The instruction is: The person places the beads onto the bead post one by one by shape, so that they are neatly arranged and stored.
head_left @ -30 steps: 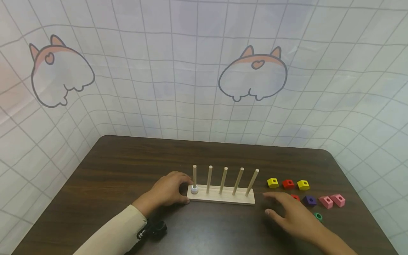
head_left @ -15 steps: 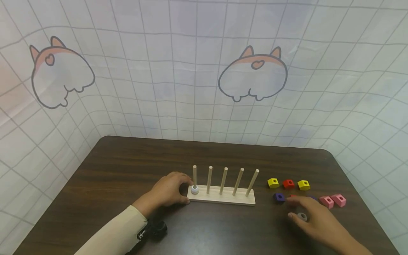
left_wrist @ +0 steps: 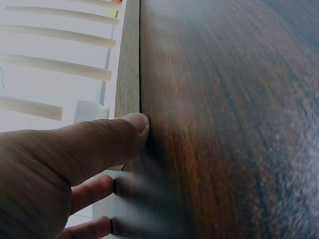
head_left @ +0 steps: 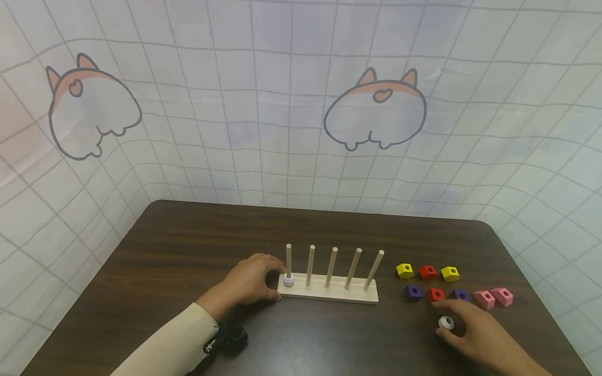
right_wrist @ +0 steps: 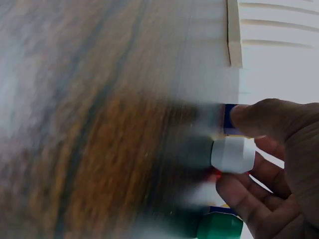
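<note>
In the head view my left hand grips the left end of a pale wooden peg board. The left wrist view shows the thumb against the board's front face and other fingers at its end. A white bead sits low on the leftmost peg. My right hand curves around a second white bead on the table. In the right wrist view, that bead lies between thumb and fingers, with no firm pinch visible. A green bead stands nearby, hidden from the head camera.
Behind the right hand lie yellow blocks, red blocks, purple blocks and pink blocks, all with holes. Several upright pegs rise from the board. A black device is under the left wrist. The dark table meets a curtain.
My right hand has moved right and toward the near side, its fingers coming closer around the white bead. Blocks it covered are now visible. My left hand stays on the board.
</note>
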